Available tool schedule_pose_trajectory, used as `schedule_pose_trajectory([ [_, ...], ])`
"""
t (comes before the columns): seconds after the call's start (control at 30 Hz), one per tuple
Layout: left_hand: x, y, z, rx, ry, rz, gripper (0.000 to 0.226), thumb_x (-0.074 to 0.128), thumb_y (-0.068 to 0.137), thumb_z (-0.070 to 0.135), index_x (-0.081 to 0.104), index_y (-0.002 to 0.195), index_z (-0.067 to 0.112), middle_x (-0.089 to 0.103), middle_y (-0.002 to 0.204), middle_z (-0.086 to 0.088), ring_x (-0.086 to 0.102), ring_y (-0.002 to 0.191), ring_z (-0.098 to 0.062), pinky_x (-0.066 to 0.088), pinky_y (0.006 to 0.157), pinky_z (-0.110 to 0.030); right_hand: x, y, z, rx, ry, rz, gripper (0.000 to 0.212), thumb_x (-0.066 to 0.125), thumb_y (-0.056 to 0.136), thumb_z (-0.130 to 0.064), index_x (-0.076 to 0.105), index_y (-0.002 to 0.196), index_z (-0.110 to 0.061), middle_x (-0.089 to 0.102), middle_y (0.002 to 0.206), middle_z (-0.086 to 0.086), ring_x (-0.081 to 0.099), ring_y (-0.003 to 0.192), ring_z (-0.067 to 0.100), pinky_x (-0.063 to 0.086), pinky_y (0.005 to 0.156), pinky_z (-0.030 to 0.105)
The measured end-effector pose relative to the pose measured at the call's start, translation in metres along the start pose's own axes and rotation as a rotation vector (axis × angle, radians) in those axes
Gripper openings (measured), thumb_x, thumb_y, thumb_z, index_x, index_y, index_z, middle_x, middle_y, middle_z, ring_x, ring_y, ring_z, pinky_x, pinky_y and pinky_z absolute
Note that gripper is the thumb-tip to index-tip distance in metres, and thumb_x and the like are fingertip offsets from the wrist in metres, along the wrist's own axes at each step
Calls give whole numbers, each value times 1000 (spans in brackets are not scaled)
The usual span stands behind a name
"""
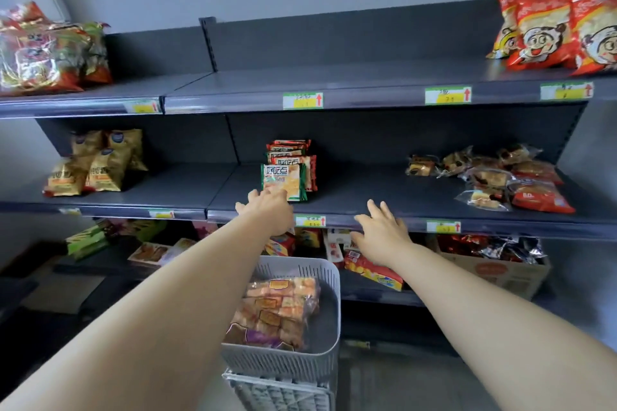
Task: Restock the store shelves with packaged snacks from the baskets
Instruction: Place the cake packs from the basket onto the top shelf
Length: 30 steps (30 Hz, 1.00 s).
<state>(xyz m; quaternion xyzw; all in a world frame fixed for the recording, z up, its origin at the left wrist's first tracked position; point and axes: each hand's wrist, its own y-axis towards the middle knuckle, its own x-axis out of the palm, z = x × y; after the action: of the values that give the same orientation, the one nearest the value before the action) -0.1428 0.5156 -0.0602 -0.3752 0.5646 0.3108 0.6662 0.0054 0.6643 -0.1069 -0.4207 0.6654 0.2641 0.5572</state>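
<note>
Left hand (267, 207), fingers straight, touches the lower edge of the snack pack (283, 180); right hand (380, 230) (fingers spread) hovers right of the pack, above the bare shelf (367, 192) front.

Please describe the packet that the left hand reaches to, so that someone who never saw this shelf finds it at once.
Look at the middle shelf of the dark rack, near its centre, where a short row of flat packets stands one behind another. The one meant is the front packet, at the fingertips of the left hand. Only it has green edges; those behind have red ones.
</note>
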Motion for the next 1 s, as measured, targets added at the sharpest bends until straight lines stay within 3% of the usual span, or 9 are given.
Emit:
schedule_pose_trajectory([
  [0.27,54,41,-124,-11,-131,-161,42,39,104,32,47,140,13,51,141,-13,47,129,-34,39,107,-42,83,42,-86,12,-11,-187,48,37,102,-39,35,148,-24,-5,164,3,-9,150,26,17,118,51],
  [0.47,104,57,-194,-135,-289,-249,47,49,101,36,52,137,5,54,141,-14,51,129,-32,42,105,-35,129,58,-119,33,-45,-349,48,29,104,-42,38,147,-25,-3,164,4,-5,150,26,18,118,49],
  [0.63,140,68,-211,-99,-261,-328,39,44,100,34,62,124,8,64,125,-12,60,113,-32,47,88,-33,151,67,-135,7,-54,-409,51,31,104,-41,29,152,-23,1,164,4,0,150,26,17,119,48],
  [0.73,158,69,-211,-102,-273,-359,37,47,98,32,60,124,9,64,123,-11,60,111,-31,48,89,-34,166,69,-138,-29,-55,-401,49,31,104,-41,39,147,-21,9,162,0,8,149,26,21,118,46],
  [0.87,179,72,-209,-147,-273,-416,34,49,97,29,58,125,11,63,123,-11,60,111,-32,48,90,-33,186,74,-130,-35,-12,-485,44,36,102,-42,44,143,-27,0,164,-1,3,150,29,20,118,51],
  [1.0,192,69,-206,-186,-213,-440,32,49,96,27,55,124,11,63,125,-13,58,114,-35,48,89,-34,196,89,-117,-28,15,-498,44,38,102,-38,43,144,-27,12,163,1,13,149,27,23,117,46],
])
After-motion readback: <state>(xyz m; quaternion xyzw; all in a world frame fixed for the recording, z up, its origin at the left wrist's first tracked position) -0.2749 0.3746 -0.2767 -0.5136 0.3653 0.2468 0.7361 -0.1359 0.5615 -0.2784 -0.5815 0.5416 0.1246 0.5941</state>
